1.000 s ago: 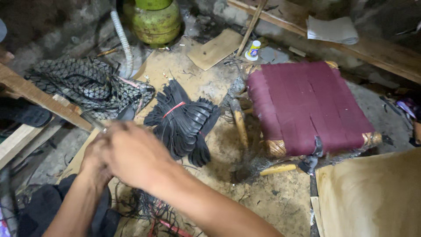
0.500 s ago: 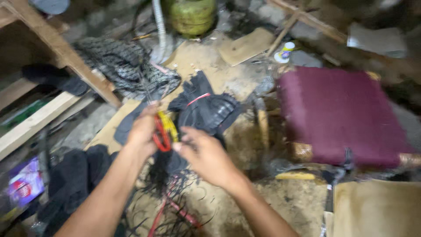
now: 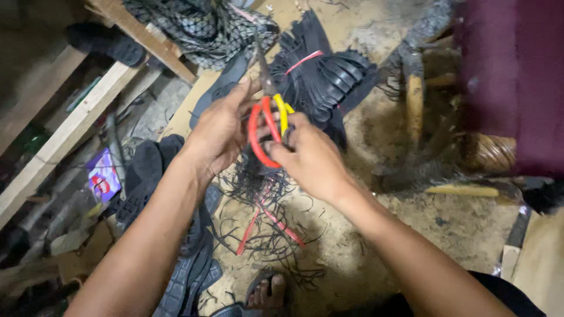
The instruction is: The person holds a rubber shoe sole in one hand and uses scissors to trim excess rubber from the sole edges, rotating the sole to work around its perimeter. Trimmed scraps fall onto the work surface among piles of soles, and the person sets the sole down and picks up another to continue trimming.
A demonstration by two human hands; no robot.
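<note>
Both hands meet at the middle of the head view around a pair of scissors (image 3: pixel 267 126) with one red and one yellow handle loop, blades pointing up and away. My left hand (image 3: pixel 218 132) grips the scissors near the pivot and the red loop. My right hand (image 3: pixel 308 157) has its fingers at the yellow loop. Just beyond the blades lies a bundle of black rubber strips (image 3: pixel 329 73) tied with a red band. Below my hands is a tangle of thin black and red trimmings (image 3: pixel 264 217) on the dirt floor.
A maroon woven stool (image 3: pixel 517 76) stands at the right. Wooden planks (image 3: pixel 64 135) run along the left, with dark netting (image 3: pixel 194 23) at the top. Black shoe soles (image 3: pixel 141 176) lie at left. A bare foot in a sandal (image 3: pixel 267 293) shows at the bottom.
The view has dropped and closed in on my hands. The scissors, absent a second ago, are now held between both hands, with my right hand now at the yellow loop.
</note>
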